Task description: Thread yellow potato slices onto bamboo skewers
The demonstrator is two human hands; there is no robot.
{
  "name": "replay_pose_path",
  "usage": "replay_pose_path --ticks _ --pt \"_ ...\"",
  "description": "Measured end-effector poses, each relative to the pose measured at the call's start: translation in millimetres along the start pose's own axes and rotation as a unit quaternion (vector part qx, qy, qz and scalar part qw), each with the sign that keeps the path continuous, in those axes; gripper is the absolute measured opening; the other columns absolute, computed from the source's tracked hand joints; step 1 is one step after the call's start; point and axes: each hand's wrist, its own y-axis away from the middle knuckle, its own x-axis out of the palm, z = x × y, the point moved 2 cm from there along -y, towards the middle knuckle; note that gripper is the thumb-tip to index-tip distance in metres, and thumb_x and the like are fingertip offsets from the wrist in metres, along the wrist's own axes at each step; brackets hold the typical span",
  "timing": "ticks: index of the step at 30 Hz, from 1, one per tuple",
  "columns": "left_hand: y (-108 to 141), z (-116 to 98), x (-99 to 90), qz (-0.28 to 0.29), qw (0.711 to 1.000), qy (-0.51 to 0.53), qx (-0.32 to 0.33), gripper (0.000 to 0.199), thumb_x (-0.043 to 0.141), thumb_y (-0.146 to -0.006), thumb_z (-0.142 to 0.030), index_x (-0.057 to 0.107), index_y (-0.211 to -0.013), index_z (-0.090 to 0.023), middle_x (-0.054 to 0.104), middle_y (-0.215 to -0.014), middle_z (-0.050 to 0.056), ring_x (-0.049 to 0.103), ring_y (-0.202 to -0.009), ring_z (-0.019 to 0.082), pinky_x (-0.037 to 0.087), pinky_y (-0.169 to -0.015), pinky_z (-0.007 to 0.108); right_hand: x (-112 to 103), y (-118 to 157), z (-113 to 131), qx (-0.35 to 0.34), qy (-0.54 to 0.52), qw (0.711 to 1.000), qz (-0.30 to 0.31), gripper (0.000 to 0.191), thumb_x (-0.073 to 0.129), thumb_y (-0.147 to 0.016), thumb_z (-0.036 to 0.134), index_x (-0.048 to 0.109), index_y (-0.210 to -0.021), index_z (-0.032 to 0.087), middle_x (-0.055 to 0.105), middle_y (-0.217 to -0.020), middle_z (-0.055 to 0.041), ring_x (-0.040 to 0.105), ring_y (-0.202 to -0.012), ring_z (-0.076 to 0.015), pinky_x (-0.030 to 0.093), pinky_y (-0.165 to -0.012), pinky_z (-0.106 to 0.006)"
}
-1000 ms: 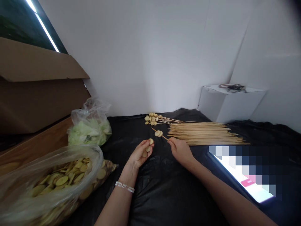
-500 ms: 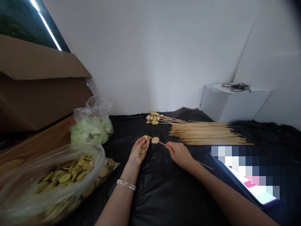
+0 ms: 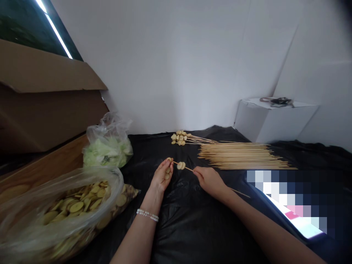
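Note:
My right hand (image 3: 209,180) is closed around a thin wooden skewer (image 3: 189,168), whose back end sticks out behind the wrist. Two pale round slices (image 3: 181,165), which look like potato, sit threaded on it between my hands. At the skewer's tip, the fingers of my left hand (image 3: 162,175) pinch another slice (image 3: 169,160). More slices (image 3: 167,173) are tucked in the left palm. Beyond my hands lie finished skewers with slices bunched at one end (image 3: 180,138), beside a wide row of bare skewers (image 3: 242,156).
An open plastic bag of slices (image 3: 75,207) stands at the left front, with a bag of pale green vegetable pieces (image 3: 108,152) behind it. A cardboard box (image 3: 46,113) is at far left. A lit phone-like screen (image 3: 291,209) lies right. Black sheeting (image 3: 187,227) covers the table; a white box (image 3: 277,117) stands behind.
The slice in my left fingers has shifted slightly left at the skewer's tip, and the two threaded slices sit a touch lower. My right hand has barely moved.

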Motion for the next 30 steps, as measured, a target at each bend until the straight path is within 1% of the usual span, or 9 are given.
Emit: replay_pose_path --ticks 5,10,14,17,21,27,30 --pt "0.9 -1.9 0.3 -0.009 0.999 -0.025 0.019 0.012 0.058 -0.079 0.002 0.063 -0.081 -0.009 0.07 -0.078 0.007 0.066 -0.064 0.009 0.053 -0.057 0.013 -1.3 1.0 0.4 -0.005 0.019 1.0 0.001 0.029 0.035 -0.094 0.031 0.063 -0.089 0.023 0.069 -0.088 -0.0026 0.063 -0.085 -0.0153 0.037 -0.07 -0.023" --pt "1.6 -3.0 0.2 -0.024 0.997 -0.061 0.041 0.011 0.06 -0.077 0.001 0.065 -0.077 -0.008 0.071 -0.077 0.008 0.066 -0.065 0.009 0.053 -0.06 0.014 -3.2 0.4 0.5 -0.012 0.055 0.998 -0.001 0.03 0.035 -0.094 0.031 0.063 -0.089 0.023 0.069 -0.09 -0.0032 0.063 -0.086 -0.0156 0.036 -0.069 -0.023" --pt "1.0 -2.3 -0.3 -0.018 0.995 -0.085 0.046 0.01 0.061 -0.076 0.002 0.065 -0.076 -0.007 0.071 -0.076 0.009 0.067 -0.067 0.009 0.053 -0.063 0.014 -4.3 0.8 2.2 -0.016 0.068 0.998 0.002 0.029 0.035 -0.094 0.03 0.062 -0.089 0.023 0.069 -0.09 -0.0037 0.063 -0.086 -0.0155 0.035 -0.067 -0.023" --pt "0.6 -2.2 -1.2 -0.013 0.993 -0.102 0.056 0.009 0.063 -0.075 0.001 0.066 -0.075 -0.008 0.071 -0.076 0.009 0.067 -0.067 0.009 0.053 -0.065 0.015 -4.2 2.2 4.1 -0.003 0.075 0.997 0.009 0.029 0.034 -0.094 0.03 0.061 -0.087 0.023 0.069 -0.086 -0.0034 0.063 -0.082 -0.016 0.033 -0.063 -0.023" --pt "-0.3 -1.3 -3.8 -0.011 0.991 -0.123 0.061 0.009 0.069 -0.07 0.0 0.067 -0.072 -0.009 0.071 -0.075 0.008 0.067 -0.068 0.01 0.054 -0.066 0.016 -3.4 3.5 5.5 0.012 0.071 0.997 0.027 0.031 0.033 -0.094 0.033 0.061 -0.087 0.023 0.069 -0.083 -0.004 0.063 -0.077 -0.0163 0.032 -0.061 -0.024" --pt "-3.0 2.8 -7.8 -0.006 0.987 -0.15 0.06 0.008 0.071 -0.069 -0.002 0.068 -0.072 -0.009 0.071 -0.074 0.008 0.067 -0.069 0.011 0.054 -0.065 0.015 -2.7 3.3 3.9 0.004 0.053 0.999 -0.001 0.025 0.039 -0.092 0.029 0.061 -0.083 0.021 0.069 -0.088 -0.0039 0.063 -0.083 -0.0159 0.034 -0.067 -0.023" --pt "-1.5 2.4 -6.2 -0.001 0.988 -0.14 0.058 0.009 0.072 -0.068 -0.002 0.067 -0.072 -0.009 0.071 -0.075 0.008 0.067 -0.07 0.01 0.054 -0.065 0.015 -0.3 2.6 2.1 0.013 0.029 0.999 0.011 0.026 0.038 -0.092 0.03 0.062 -0.084 0.022 0.069 -0.086 -0.0034 0.063 -0.082 -0.0156 0.035 -0.068 -0.023"
